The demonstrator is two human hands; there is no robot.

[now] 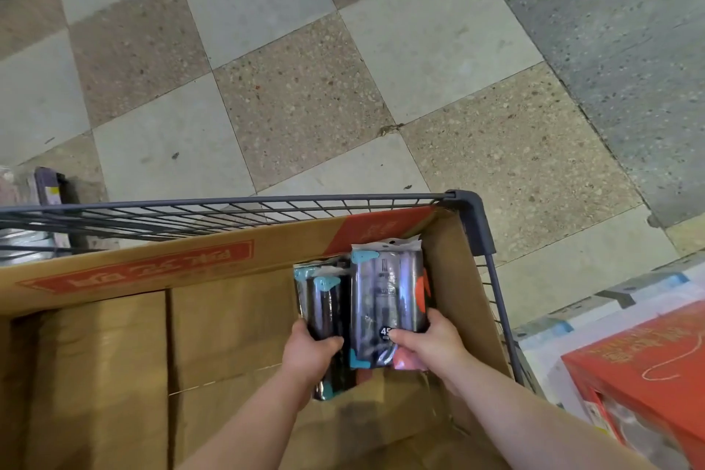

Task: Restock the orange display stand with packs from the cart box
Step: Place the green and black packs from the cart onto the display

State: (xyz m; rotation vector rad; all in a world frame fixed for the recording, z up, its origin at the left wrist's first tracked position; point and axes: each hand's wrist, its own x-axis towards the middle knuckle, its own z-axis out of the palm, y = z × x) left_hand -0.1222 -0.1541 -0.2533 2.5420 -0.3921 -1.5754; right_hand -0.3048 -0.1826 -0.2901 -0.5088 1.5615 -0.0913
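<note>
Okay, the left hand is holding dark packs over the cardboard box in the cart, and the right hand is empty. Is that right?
Not quite: the right hand isn't empty. The head view shows it holding a dark pack of its own, thumb across the front. The rest stands: the left hand holds dark packs over the cardboard box in the cart.

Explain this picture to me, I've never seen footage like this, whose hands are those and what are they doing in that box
There is no machine here. This is one picture from a camera worn on a person's head, looking down at their own bare hands. The left hand grips some dark packs, and the right hand grips a wider dark pack. Both hands are inside a cardboard box that sits in a wire cart on a checkered tile floor. A red carton stands to the right.
</note>
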